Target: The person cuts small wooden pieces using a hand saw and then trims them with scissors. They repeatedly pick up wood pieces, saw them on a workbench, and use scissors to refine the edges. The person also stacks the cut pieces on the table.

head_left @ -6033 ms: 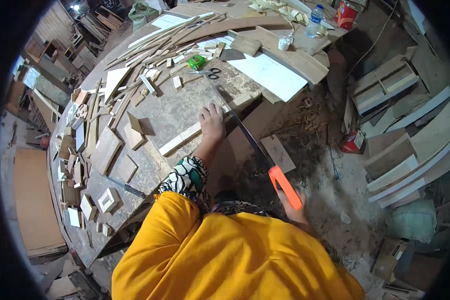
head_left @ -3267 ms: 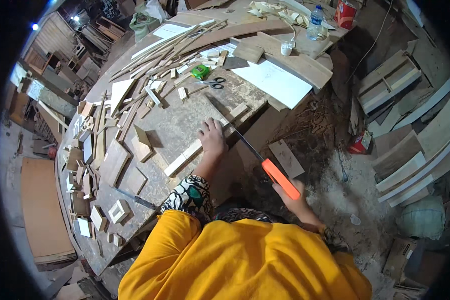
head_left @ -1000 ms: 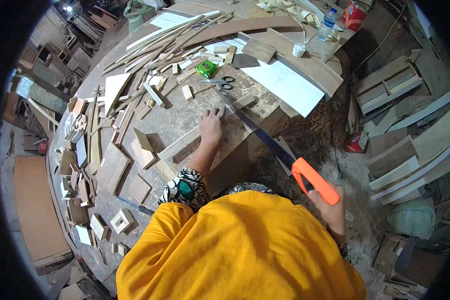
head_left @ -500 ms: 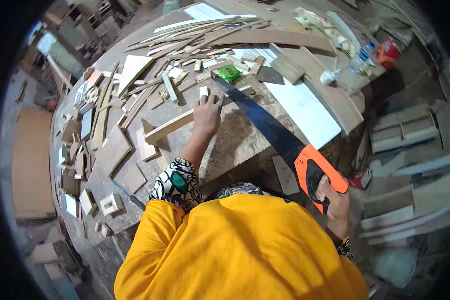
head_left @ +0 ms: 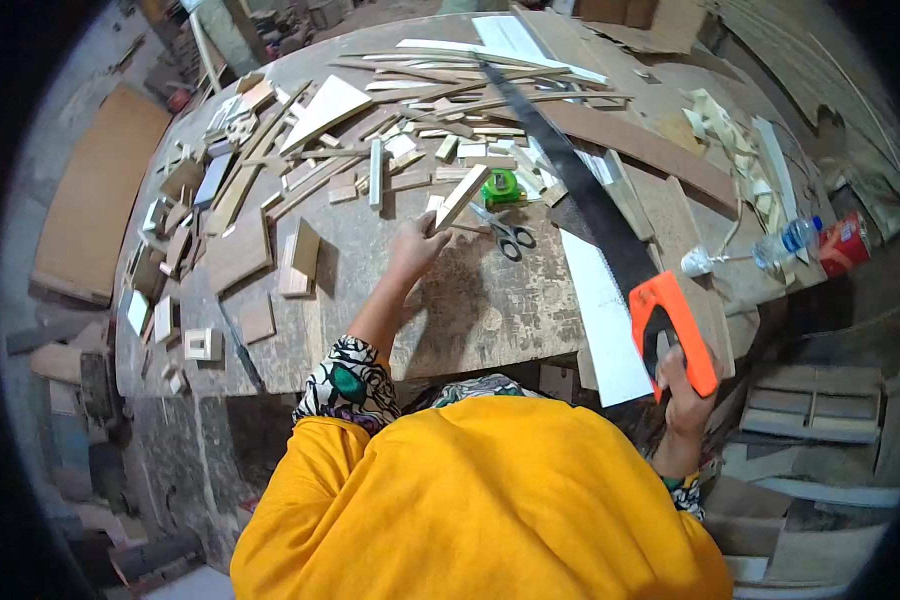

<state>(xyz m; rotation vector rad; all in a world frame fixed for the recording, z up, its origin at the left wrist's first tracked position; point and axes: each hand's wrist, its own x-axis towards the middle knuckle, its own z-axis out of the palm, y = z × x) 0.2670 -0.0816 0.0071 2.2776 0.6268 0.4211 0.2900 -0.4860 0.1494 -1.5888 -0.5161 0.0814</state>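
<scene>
My left hand [head_left: 417, 248] is closed on a pale wooden strip [head_left: 463, 196], which is tilted up off the workbench. A small pale block [head_left: 435, 203] shows right at its fingertips; whether I hold it too is unclear. My right hand [head_left: 686, 392] grips the orange handle of a handsaw [head_left: 588, 180]. The long dark blade points away from me, over the right part of the bench, apart from the strip. Scissors [head_left: 511, 240] with dark handles and a green tape measure [head_left: 501, 186] lie just beyond and right of my left hand.
Wood offcuts and long thin strips [head_left: 440, 95] cover the far side of the workbench [head_left: 490, 325]. A white panel [head_left: 602, 330] lies under the saw. A plastic bottle [head_left: 788, 243] and red packet [head_left: 844, 245] stand at the right. Small frames and blocks [head_left: 203, 345] sit at left.
My left hand has raised the strip from the bench and turned it, uncovering the scissors. The saw has moved away from the strip, its tip now farther off. The view has shifted.
</scene>
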